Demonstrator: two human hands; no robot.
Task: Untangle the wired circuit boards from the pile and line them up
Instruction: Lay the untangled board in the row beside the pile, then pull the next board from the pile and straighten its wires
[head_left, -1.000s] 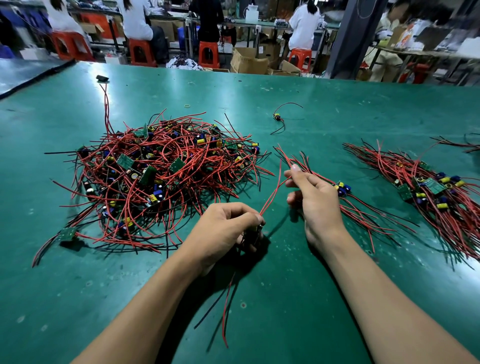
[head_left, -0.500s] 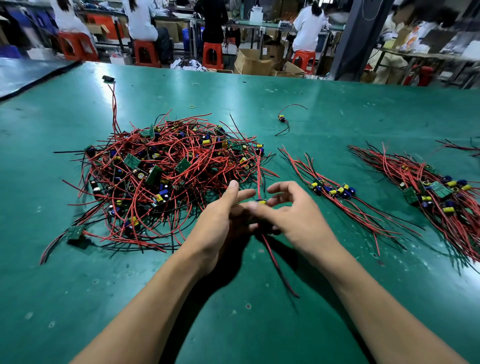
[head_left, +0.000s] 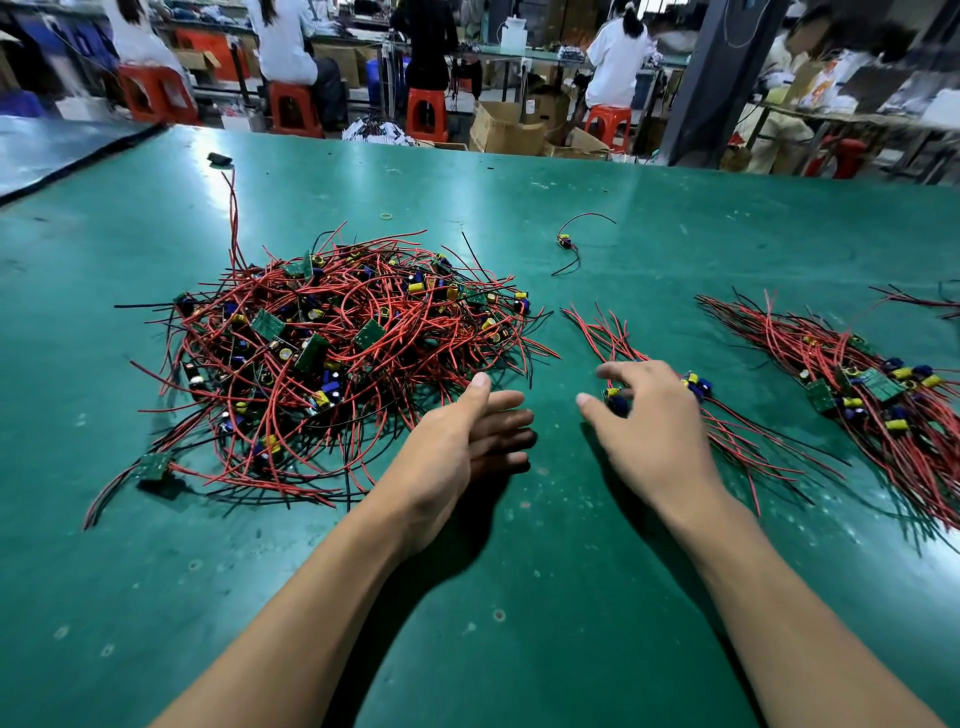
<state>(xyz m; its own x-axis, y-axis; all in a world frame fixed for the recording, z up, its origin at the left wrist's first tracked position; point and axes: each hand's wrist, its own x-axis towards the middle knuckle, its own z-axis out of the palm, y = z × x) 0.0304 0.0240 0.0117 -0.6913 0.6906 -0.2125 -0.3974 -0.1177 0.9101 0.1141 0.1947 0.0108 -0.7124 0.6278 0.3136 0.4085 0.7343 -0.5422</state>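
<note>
Green matting covers the wide tabletop. A dark strip marks its left edge at the upper left, and its far edge runs below orange stools and cardboard boxes.

Left of centre lies the tangled pile of wired circuit boards, with red and black leads sticking out all round. One long lead reaches back to a small black part near the far edge.

The left hand is at the pile's near right margin, fingers straight and together, gripping nothing. The two hands are apart with bare green between them, and more bare green runs along the near side under both forearms. Farther back, a stray board sits alone.

The right hand is over a short lined-up row. Its fingers are loosely spread and blurred above a blue-and-yellow board, and I cannot tell whether they touch it.

A fuller bundle lies just right of the row, its wires running off the frame's right side.
</note>
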